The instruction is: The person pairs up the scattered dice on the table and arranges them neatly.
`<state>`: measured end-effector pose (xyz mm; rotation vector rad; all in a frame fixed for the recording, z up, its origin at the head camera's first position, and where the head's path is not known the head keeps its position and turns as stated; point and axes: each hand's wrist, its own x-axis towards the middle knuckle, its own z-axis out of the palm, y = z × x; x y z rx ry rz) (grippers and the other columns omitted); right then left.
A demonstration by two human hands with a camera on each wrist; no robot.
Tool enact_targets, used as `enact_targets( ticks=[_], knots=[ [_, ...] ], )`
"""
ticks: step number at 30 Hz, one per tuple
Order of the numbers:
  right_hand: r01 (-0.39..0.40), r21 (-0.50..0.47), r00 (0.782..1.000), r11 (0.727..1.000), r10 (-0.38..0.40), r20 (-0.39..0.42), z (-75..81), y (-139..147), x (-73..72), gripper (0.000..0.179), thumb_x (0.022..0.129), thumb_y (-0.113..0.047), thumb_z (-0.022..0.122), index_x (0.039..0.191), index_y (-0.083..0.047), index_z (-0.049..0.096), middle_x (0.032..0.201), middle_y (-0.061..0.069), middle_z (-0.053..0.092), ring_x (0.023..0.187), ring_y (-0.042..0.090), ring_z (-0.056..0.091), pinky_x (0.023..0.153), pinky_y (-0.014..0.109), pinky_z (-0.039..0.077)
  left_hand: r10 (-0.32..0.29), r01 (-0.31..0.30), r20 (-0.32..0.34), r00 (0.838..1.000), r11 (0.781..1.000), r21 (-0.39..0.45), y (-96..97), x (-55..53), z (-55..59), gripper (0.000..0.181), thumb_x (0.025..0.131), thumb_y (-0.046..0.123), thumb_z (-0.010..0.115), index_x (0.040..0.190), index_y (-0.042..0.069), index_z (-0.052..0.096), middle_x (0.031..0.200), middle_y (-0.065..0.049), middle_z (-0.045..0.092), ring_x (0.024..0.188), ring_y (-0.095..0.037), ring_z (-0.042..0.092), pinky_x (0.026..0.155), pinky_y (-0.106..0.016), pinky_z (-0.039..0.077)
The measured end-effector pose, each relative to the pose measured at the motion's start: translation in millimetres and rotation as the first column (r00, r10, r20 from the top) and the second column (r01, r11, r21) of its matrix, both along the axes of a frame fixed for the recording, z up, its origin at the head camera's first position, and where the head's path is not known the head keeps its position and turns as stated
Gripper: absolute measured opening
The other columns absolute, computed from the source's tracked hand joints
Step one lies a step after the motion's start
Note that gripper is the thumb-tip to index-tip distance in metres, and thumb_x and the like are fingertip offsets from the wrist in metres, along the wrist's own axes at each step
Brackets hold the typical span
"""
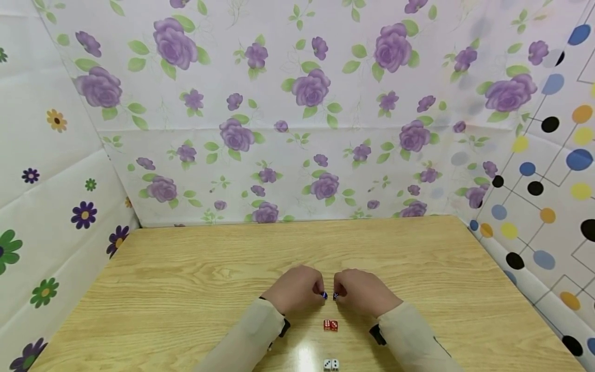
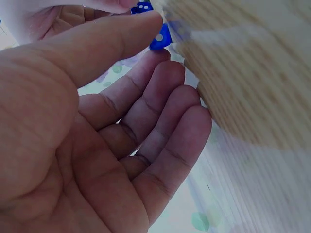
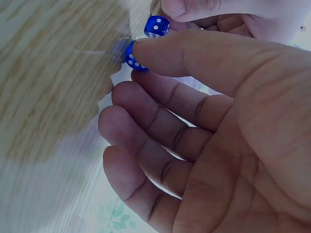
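Note:
Thumb and index finger of my left hand pinch a small blue die with white pips, low at the wooden tabletop. Facing it, my right hand pinches a second blue die the same way. A narrow gap separates the two dice in the head view. The remaining fingers of each hand are bent beneath the thumb in the wrist views, and thumbs and fingertips partly cover the dice. Between the wrists, a pair of red dice sits side by side on the table.
Closer to the person, two white dice stand together at the bottom of the head view. The wooden table ends at a flowered cloth wall behind, with patterned cloth on both sides too.

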<state>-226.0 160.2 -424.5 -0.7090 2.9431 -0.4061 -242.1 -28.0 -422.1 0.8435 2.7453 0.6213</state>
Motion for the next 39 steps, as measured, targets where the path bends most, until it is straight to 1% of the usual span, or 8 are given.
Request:
enact_targets(
  ticks=[8,14,22,27,31,39],
  knots=[
    [-0.013,-0.004,1.0,1.0,0.013,-0.004,2.9,-1.3,1.1,0.01,0.082,-0.018,0.073,0.08,-0.018,0.063,0.073,-0.01,0.055,0.062,0.006,0.047,0.059,0.027,0.041,-0.018,0.017,-0.05,0.999,1.0,-0.018,3.1,0.7,-0.8,0.006,0.082,0.021,0.074,0.083,0.019,0.068,0.079,0.013,0.06,0.07,-0.002,0.051,0.066,-0.022,0.046],
    [-0.014,0.0,1.0,1.0,0.014,-0.005,1.5,-2.1,0.0,0.011,0.083,-0.019,0.072,0.079,-0.019,0.062,0.072,-0.01,0.054,0.062,0.007,0.046,0.058,0.027,0.041,-0.034,0.031,-0.081,0.996,0.999,-0.029,4.4,1.3,-0.9,0.006,0.083,0.02,0.074,0.087,0.018,0.069,0.083,0.011,0.062,0.074,-0.002,0.053,0.069,-0.022,0.047],
    [-0.032,-0.009,0.999,0.999,0.032,-0.006,-2.0,-2.4,-1.8,0.011,0.083,-0.021,0.073,0.079,-0.019,0.062,0.071,-0.01,0.054,0.062,0.006,0.047,0.059,0.026,0.041,-0.046,0.043,-0.097,0.994,0.999,-0.031,7.6,0.9,-5.5,0.006,0.085,0.021,0.072,0.09,0.018,0.07,0.082,0.013,0.062,0.075,-0.002,0.054,0.07,-0.021,0.047],
    [-0.037,-0.013,0.999,0.999,0.037,-0.014,-2.8,-2.0,-1.7,0.012,0.083,-0.023,0.073,0.079,-0.019,0.063,0.072,-0.01,0.055,0.062,0.005,0.047,0.058,0.026,0.041,-0.052,0.049,-0.11,0.993,0.998,-0.027,7.3,0.4,-7.6,0.008,0.085,0.022,0.072,0.091,0.018,0.07,0.083,0.013,0.063,0.076,-0.002,0.056,0.071,-0.021,0.048],
    [-0.047,-0.013,0.999,0.999,0.047,-0.024,-2.4,-1.8,-1.0,0.013,0.083,-0.024,0.073,0.078,-0.019,0.062,0.071,-0.01,0.055,0.062,0.005,0.047,0.057,0.025,0.041,-0.047,0.046,-0.104,0.994,0.999,-0.015,6.8,0.9,-6.5,0.007,0.085,0.02,0.072,0.091,0.017,0.07,0.084,0.012,0.063,0.076,-0.002,0.056,0.071,-0.021,0.048],
    [-0.052,-0.005,0.998,0.999,0.051,-0.041,-2.3,-1.5,-0.5,0.015,0.083,-0.025,0.073,0.076,-0.02,0.06,0.07,-0.01,0.053,0.061,0.005,0.045,0.056,0.025,0.04,-0.055,0.053,-0.11,0.992,0.998,-0.024,8.2,1.7,-4.5,0.009,0.084,0.021,0.073,0.092,0.016,0.07,0.086,0.01,0.065,0.077,-0.002,0.057,0.072,-0.021,0.048]
  ],
)
